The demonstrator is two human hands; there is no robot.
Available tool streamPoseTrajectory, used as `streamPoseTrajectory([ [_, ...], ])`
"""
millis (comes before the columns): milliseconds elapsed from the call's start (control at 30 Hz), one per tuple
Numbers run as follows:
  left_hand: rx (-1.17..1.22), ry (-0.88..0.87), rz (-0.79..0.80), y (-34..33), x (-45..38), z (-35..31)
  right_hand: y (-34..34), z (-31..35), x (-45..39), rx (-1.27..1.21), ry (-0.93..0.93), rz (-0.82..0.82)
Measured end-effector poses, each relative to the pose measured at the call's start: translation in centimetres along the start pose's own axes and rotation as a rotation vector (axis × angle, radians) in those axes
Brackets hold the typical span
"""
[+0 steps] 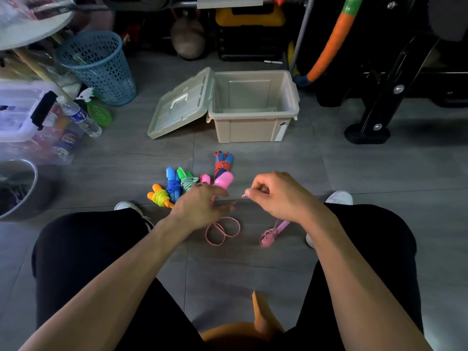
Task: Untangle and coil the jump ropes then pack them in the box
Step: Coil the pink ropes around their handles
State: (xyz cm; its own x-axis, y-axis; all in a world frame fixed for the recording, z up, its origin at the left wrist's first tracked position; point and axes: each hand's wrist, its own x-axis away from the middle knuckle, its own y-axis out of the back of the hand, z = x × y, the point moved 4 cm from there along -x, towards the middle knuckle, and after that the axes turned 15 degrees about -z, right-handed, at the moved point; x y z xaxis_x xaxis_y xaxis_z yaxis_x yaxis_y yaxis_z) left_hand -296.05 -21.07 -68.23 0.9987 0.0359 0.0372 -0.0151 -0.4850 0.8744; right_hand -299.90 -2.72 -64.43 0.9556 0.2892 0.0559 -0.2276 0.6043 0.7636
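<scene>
A pink-and-white jump rope point(222, 230) lies looped on the grey floor between my knees, one pink handle point(274, 231) below my right wrist. My right hand point(276, 196) pinches a stretch of this rope. My left hand point(200, 203) holds the same rope, with pink handles point(222, 179) showing just above its fingers. Several coiled ropes lie behind my left hand: orange-and-yellow point(159, 197), blue point(172, 184), green point(186, 179), and red-and-blue point(222, 163). The beige box point(253, 127) stands open beyond them with nothing inside, its lid point(181, 105) leaning at its left.
A blue mesh basket point(101, 67), water bottle point(81, 117) and green spray bottle point(97, 110) stand at the far left, beside a clear storage bin point(25, 117). A black equipment stand point(374, 122) rises at the right. A metal bowl point(15, 188) is at the left edge.
</scene>
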Motion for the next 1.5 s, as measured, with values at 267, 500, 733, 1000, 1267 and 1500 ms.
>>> streamPoseTrajectory([
  [267, -0.289, 0.159, -0.031, 0.4, -0.8, 0.8, -0.1, 0.1, 0.1, 0.007, -0.015, 0.055],
  [500, -0.049, 0.141, 0.036, -0.1, -0.6, 1.3, 1.1, -0.4, -0.2, -0.008, -0.011, -0.052],
  [733, -0.049, -0.152, -0.213, 0.6, -0.5, -2.0, -0.2, 0.5, 0.0, 0.003, 0.018, 0.012],
  [1000, -0.217, 0.171, 0.095, 0.0, -0.8, 1.9, 1.0, -0.4, -0.1, -0.037, 0.014, -0.066],
  [1267, -0.025, -0.143, -0.215, 0.7, -0.1, -1.6, -0.4, 0.8, 0.2, -0.010, 0.045, 0.024],
  [1500, -0.301, 0.255, -0.014, 0.0, -0.8, 3.3, 1.2, -0.4, 0.4, -0.098, -0.079, -0.047],
])
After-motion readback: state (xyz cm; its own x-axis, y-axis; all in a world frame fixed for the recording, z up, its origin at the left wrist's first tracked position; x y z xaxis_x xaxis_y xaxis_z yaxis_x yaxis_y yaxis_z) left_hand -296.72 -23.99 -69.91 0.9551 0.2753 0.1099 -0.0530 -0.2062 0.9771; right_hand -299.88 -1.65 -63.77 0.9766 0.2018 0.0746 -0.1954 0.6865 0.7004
